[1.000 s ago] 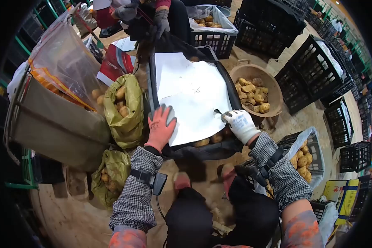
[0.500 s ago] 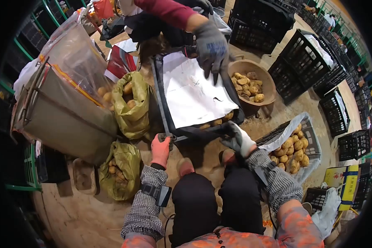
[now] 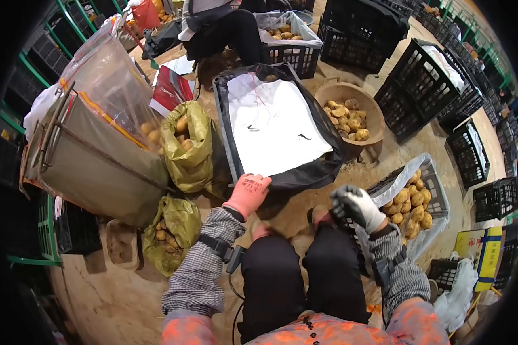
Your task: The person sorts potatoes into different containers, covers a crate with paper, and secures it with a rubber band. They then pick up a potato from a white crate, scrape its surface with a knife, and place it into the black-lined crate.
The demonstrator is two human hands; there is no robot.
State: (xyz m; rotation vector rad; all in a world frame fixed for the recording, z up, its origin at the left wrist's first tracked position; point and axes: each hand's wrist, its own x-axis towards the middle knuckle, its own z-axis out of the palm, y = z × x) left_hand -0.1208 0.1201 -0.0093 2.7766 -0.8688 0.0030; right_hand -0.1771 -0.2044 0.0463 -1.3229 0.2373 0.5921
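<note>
A crate lined with black plastic (image 3: 306,175) stands in front of my knees, its top covered by a white paper sheet (image 3: 270,123). My left hand (image 3: 248,194), in an orange glove, hovers at the crate's near left corner, beside the black plastic, holding nothing. My right hand (image 3: 357,206), in a white and grey glove, is raised over my right knee with its fingers loosely curled and nothing in it. It is nearest to a plastic-lined crate of potatoes (image 3: 411,201) on my right.
A brown basin of potatoes (image 3: 351,118) sits right of the covered crate. Two yellow-green bags of potatoes (image 3: 187,144) (image 3: 170,230) and a big clear sack on a frame (image 3: 98,98) stand left. Another person (image 3: 224,23) sits beyond, by a potato crate (image 3: 285,34). Black crates (image 3: 431,80) line the right.
Both my hands have let go of the covered crate's near edge and drawn back toward my knees. The other person's gloved hand has withdrawn from over the paper.
</note>
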